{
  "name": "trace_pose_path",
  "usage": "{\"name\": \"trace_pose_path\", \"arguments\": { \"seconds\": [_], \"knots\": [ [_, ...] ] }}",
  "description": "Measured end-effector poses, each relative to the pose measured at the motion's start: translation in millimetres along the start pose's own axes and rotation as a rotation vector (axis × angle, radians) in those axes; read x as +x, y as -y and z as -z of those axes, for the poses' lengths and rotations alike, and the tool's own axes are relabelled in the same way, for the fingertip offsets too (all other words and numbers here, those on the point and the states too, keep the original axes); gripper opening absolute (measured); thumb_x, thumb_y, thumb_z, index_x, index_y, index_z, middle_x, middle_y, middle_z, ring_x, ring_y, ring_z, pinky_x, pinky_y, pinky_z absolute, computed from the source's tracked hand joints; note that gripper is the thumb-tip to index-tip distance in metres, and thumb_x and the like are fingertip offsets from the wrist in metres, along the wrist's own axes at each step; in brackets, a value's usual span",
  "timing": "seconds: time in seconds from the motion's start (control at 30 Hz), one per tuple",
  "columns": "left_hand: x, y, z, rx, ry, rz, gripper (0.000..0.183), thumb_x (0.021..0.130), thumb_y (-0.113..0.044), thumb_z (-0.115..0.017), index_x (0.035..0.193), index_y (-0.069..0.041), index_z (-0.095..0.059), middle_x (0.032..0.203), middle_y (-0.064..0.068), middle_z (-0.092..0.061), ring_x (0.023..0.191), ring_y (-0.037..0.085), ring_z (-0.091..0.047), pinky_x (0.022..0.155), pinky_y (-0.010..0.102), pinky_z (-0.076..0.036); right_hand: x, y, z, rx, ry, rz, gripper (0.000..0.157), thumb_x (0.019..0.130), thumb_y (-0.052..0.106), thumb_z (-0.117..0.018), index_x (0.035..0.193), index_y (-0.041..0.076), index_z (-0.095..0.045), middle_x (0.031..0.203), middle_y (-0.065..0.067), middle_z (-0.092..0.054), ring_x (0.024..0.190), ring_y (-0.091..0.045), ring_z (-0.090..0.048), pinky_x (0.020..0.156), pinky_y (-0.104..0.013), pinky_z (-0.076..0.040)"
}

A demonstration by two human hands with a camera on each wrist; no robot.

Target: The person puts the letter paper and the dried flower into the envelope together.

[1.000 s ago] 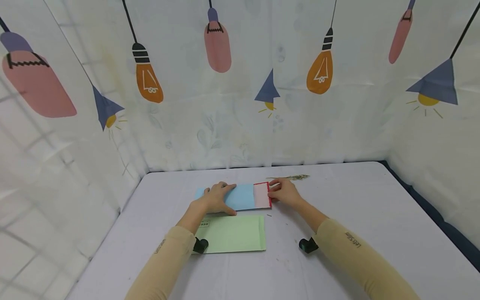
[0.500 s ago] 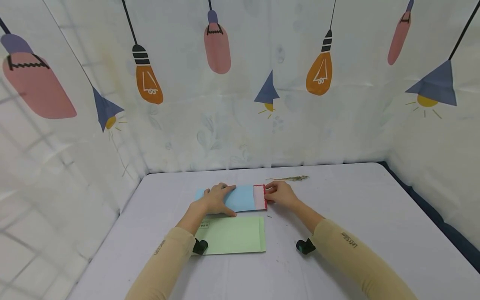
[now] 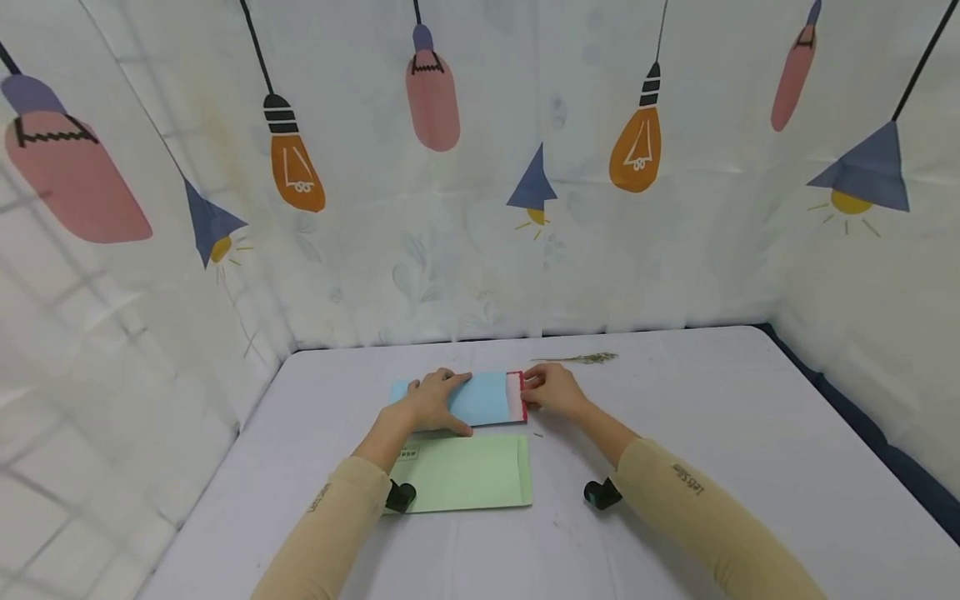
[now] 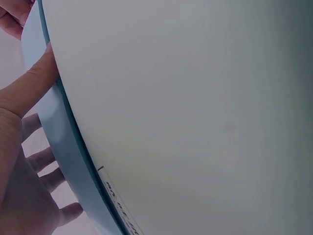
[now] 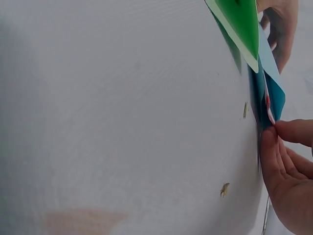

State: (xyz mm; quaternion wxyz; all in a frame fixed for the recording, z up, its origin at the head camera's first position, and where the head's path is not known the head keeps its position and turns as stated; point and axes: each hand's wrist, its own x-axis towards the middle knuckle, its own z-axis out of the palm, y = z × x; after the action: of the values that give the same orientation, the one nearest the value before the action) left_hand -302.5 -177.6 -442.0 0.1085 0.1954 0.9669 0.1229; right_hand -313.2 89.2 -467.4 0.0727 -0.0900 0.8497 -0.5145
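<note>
A light blue envelope [image 3: 486, 398] lies across the table, just beyond a pale green envelope [image 3: 468, 473]. My left hand [image 3: 432, 402] spans the blue one and holds it, thumb at the near edge and fingers over toward the far edge; the left wrist view shows that thumb [image 4: 36, 78] against the edge. At the blue envelope's right end, a pale card with a red border [image 3: 516, 397] sticks out of the opening. My right hand [image 3: 557, 392] pinches the card's outer end between thumb and fingers. The rest of the card is hidden inside.
A dried grass sprig [image 3: 583, 358] lies near the table's back edge. Small dry bits [image 5: 224, 189] are scattered on the white tabletop [image 3: 675, 417]. A patterned cloth wall [image 3: 465, 250] hangs behind the table.
My right hand has moved left, pushing the red-bordered card deeper into the blue envelope, so less of it shows. The left hand has stayed in place.
</note>
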Motion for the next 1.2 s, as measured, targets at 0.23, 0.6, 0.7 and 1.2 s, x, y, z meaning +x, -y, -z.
{"name": "trace_pose_path", "arguments": {
  "seconds": [0.23, 0.6, 0.7, 1.2],
  "knots": [
    [-0.1, -1.8, -0.5, 0.004, -0.001, 0.003, 0.103, 0.077, -0.053, -0.088, 0.161, -0.019, -0.038, 0.153, 0.015, -0.040, 0.140, 0.035, -0.039, 0.113, 0.066, -0.024, -0.2, 1.3, -2.6, 0.010, -0.003, 0.003, 0.032, 0.090, 0.002, -0.075, 0.120, -0.007, -0.069, 0.091, -0.009, -0.068, 0.073, -0.018, -0.069, 0.070, -0.032, -0.060],
    [-0.9, -3.9, 1.7, -0.008, -0.007, 0.000, 0.103, 0.077, -0.053, -0.088, 0.160, -0.018, -0.038, 0.152, 0.014, -0.041, 0.140, 0.035, -0.039, 0.112, 0.065, -0.026, 5.2, 3.7, -13.9, 0.034, 0.000, 0.006, 0.032, 0.090, 0.001, -0.075, 0.121, -0.007, -0.069, 0.091, -0.008, -0.071, 0.074, -0.019, -0.071, 0.070, -0.032, -0.060],
    [-1.2, -3.8, 1.8, -0.011, -0.008, 0.002, 0.103, 0.077, -0.053, -0.088, 0.160, -0.019, -0.038, 0.152, 0.014, -0.041, 0.139, 0.035, -0.040, 0.112, 0.064, -0.026, 5.4, 4.2, -15.8, 0.051, 0.012, 0.013, 0.030, 0.091, 0.001, -0.074, 0.120, -0.007, -0.069, 0.091, -0.008, -0.073, 0.073, -0.019, -0.072, 0.069, -0.033, -0.060],
    [0.3, -1.3, 0.4, -0.006, -0.005, -0.010, 0.102, 0.078, -0.054, -0.087, 0.161, -0.019, -0.037, 0.153, 0.014, -0.040, 0.140, 0.035, -0.040, 0.111, 0.063, -0.028, 4.6, 6.4, -17.9, 0.034, 0.024, 0.010, 0.024, 0.094, 0.004, -0.069, 0.117, -0.004, -0.071, 0.096, -0.010, -0.071, 0.078, -0.019, -0.071, 0.071, -0.033, -0.059]
  ]
}}
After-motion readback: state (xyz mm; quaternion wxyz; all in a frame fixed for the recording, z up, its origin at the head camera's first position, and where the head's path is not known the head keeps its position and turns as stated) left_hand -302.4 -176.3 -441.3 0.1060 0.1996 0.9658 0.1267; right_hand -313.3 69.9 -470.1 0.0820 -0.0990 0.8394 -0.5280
